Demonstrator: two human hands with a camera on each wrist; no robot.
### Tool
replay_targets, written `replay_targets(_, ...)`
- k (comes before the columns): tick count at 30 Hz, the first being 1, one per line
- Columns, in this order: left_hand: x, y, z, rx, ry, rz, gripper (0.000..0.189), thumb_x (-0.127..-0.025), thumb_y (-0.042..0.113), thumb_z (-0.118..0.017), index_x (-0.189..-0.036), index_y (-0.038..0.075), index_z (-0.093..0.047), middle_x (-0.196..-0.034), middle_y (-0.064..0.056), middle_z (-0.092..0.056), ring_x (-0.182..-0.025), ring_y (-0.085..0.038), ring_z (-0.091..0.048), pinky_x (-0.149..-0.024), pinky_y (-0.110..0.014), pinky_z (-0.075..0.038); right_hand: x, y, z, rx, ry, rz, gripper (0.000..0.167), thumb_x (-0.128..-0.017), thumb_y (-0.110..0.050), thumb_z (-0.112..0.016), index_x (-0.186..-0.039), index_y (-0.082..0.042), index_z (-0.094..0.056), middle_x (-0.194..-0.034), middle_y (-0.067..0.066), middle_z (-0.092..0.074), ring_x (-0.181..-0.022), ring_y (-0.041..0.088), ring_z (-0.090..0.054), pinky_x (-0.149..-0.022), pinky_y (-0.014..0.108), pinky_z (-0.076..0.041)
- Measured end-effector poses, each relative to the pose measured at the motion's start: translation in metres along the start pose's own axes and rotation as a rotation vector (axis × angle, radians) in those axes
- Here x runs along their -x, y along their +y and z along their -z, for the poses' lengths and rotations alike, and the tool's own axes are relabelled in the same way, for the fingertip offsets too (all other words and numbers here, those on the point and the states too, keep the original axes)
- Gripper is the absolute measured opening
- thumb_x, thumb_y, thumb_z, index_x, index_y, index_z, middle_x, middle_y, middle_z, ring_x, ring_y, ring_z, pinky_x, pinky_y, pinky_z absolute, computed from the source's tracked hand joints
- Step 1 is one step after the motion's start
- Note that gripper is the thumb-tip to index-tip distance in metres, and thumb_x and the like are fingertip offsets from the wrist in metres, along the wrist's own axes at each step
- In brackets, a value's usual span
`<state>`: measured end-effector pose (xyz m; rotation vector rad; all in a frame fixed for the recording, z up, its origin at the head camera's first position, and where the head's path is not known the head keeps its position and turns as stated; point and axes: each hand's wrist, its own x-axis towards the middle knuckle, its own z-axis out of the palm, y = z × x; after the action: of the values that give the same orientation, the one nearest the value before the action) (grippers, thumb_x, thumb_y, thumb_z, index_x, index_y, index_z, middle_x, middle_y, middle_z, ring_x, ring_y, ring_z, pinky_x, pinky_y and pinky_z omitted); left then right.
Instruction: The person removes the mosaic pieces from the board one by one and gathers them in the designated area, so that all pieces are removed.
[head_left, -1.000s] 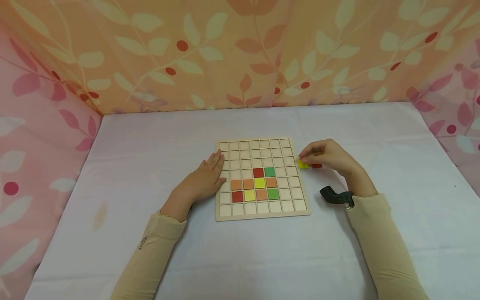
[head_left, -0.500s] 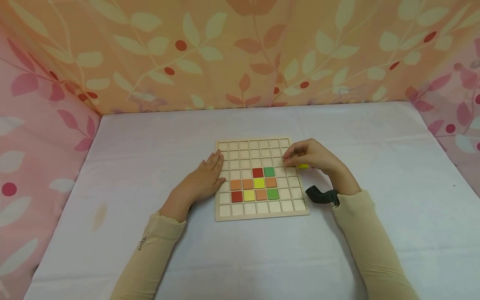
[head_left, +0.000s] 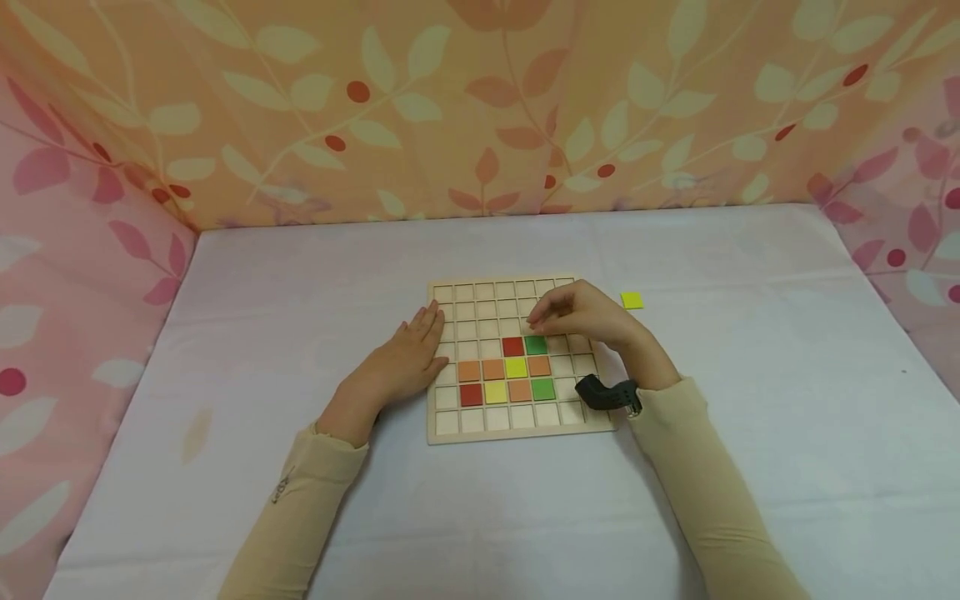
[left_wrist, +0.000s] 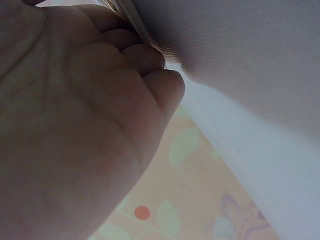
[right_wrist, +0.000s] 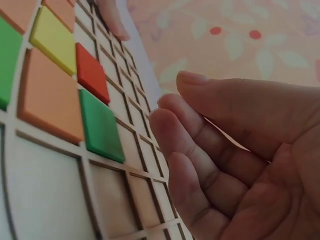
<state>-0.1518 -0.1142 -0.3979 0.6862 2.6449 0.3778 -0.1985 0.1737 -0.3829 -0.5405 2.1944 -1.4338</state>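
A light wooden grid board (head_left: pixel 523 436) lies on the white cloth, with red, yellow, orange and green square tiles in its middle cells. My left hand (head_left: pixel 411 356) rests flat along its left edge, fingers together; in the left wrist view, that hand's fingers (left_wrist: pixel 145 57) meet the board's rim. Above the board, my right hand (head_left: pixel 581 315) has its thumb and fingers drawn together just behind the green tile (head_left: pixel 536 345) and red tile (head_left: pixel 512 347). In the right wrist view, the right hand (right_wrist: pixel 235 145) shows no clear tile at its fingertips, though something thin could be hidden.
A loose yellow tile (head_left: pixel 632 300) lies on the tablecloth (head_left: pixel 480 508) beyond the right wrist. A black wrist mount (head_left: pixel 606 393) hangs over the board's lower right. Flowered curtain (head_left: pixel 480 108) closes off the back and both sides.
My right hand has moved left from the loose tiles beside the board to above its middle. The loose yellow tile at the back has come into view. The left hand stays in place.
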Motion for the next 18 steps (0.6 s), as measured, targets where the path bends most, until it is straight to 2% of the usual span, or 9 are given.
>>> replay_targets(6,0.0008,0.0,-0.0003,0.001,0.004,0.004,0.069,-0.101,0.028,-0.043,-0.148,-0.006,-0.005,-0.156,-0.018,0.005,-0.143,-0.032,0.001,-0.114,-0.049,-0.01,-0.0029,0.0019,-0.008,-0.014,-0.018,-0.016,0.012,-0.083,0.0,-0.069,-0.094,0.006,-0.069,-0.092,0.013,-0.069,-0.08,0.02,-0.063,-0.073,0.026,-0.051)
replay_targets(18,0.0012,0.0025,0.0008,0.017,0.026,-0.001,0.068,-0.101,0.027,-0.044,-0.148,-0.007,-0.007,-0.156,-0.019,0.002,-0.143,-0.032,0.0,-0.114,-0.049,-0.011,-0.006,0.0046,-0.0119,0.069,-0.011,0.028,0.011,-0.082,0.0,-0.071,-0.091,0.004,-0.07,-0.088,0.011,-0.07,-0.08,0.019,-0.064,-0.075,0.026,-0.051)
